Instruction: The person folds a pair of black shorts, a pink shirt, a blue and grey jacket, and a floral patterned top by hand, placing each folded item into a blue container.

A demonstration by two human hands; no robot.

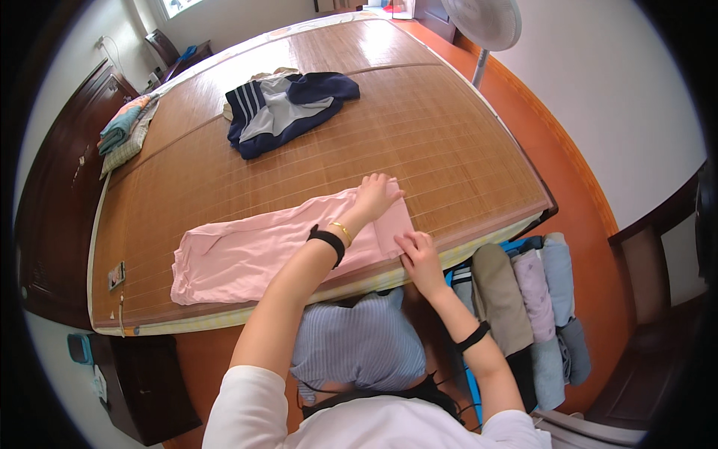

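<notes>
A pink garment with a gathered elastic edge (pixel 241 252) lies lengthwise along the near edge of a bed covered by a woven mat (pixel 426 146). Its right end is folded over into a flat band. My left hand (pixel 377 196) rests on the far corner of that band, fingers bent over the cloth. At the band's near corner is my right hand (pixel 419 252), its thumb and fingers at the fabric edge; whether they pinch it is hard to tell. Farther back on the mat lies a crumpled navy and grey garment with white stripes (pixel 280 109).
Rolled clothes (pixel 502 297) fill a blue container at the right, below the bed edge. A blue striped cloth (pixel 359 342) is before my lap. Folded bedding (pixel 126 126) sits far left, a dark cabinet (pixel 143 381) lower left, a white fan (pixel 485 25) beyond the bed's right side.
</notes>
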